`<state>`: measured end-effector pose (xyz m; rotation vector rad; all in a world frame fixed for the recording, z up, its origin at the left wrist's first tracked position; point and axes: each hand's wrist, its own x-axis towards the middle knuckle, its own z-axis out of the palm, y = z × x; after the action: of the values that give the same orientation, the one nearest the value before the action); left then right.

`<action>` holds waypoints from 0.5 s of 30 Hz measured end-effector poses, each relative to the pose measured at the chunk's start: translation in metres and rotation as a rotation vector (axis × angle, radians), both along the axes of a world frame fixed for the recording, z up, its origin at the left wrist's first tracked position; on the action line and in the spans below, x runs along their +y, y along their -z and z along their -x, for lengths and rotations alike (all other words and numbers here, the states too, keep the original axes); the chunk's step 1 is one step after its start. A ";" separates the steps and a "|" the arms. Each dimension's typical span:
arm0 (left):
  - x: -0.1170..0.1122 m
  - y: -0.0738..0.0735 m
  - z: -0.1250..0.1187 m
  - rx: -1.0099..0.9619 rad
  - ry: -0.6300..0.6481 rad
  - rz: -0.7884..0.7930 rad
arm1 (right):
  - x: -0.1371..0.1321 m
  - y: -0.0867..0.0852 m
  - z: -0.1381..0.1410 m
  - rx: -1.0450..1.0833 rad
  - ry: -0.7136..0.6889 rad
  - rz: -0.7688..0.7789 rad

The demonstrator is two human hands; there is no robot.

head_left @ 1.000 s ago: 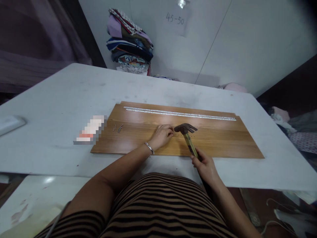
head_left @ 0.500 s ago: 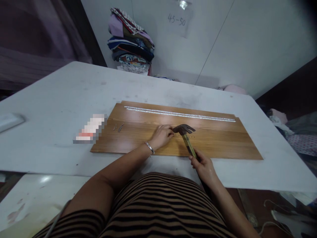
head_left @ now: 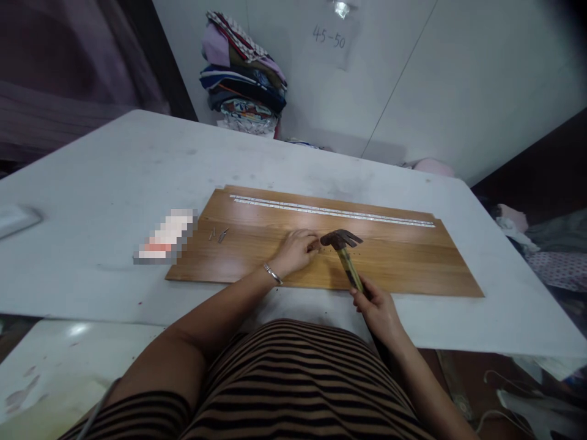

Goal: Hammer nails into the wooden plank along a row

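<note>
My right hand (head_left: 378, 307) is wrapped round the handle of a claw hammer (head_left: 349, 266), whose rusty head hovers over the middle of a wooden board (head_left: 403, 263). My left hand (head_left: 298, 249), with a silver bracelet at its wrist, rests on the board just left of the hammer head. Its thumb and fingertips are pinched together, and whatever they hold is too small to make out. Small dark dots run along the board beside the hammer head. Several loose nails (head_left: 222, 235) lie at the board's left end.
Two narrow marked strips (head_left: 330, 211) lie along the board's far side. A blurred-out item (head_left: 167, 235) sits left of the board on the white table (head_left: 114, 171). Folded cloth (head_left: 247, 79) is stacked against the wall. A white object (head_left: 18, 223) stands at the far left.
My left hand has shifted slightly left, away from the hammer head. The hammer stays almost where it was, and the view has moved a little.
</note>
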<state>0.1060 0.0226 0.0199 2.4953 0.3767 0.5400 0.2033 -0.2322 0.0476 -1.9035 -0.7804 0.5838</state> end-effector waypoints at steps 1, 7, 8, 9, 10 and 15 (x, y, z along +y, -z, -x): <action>0.003 -0.001 0.004 -0.006 -0.023 0.007 | 0.000 0.000 0.000 0.002 -0.005 0.003; 0.038 -0.006 0.043 0.047 -0.263 0.038 | 0.001 0.000 -0.001 -0.001 -0.006 0.009; 0.043 -0.007 0.050 0.062 -0.306 0.030 | 0.001 0.000 -0.001 0.000 -0.004 0.008; 0.047 -0.007 0.058 0.080 -0.339 0.020 | 0.001 0.000 -0.001 0.001 -0.002 0.009; 0.050 -0.007 0.065 0.099 -0.366 0.008 | 0.001 0.001 -0.001 0.003 -0.001 0.012; 0.046 -0.007 0.084 0.197 -0.436 -0.049 | 0.000 0.003 -0.003 0.011 -0.016 0.027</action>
<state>0.0217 0.0683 0.0267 2.5264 1.0096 0.4714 0.2065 -0.2318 0.0442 -1.9193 -0.7854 0.6172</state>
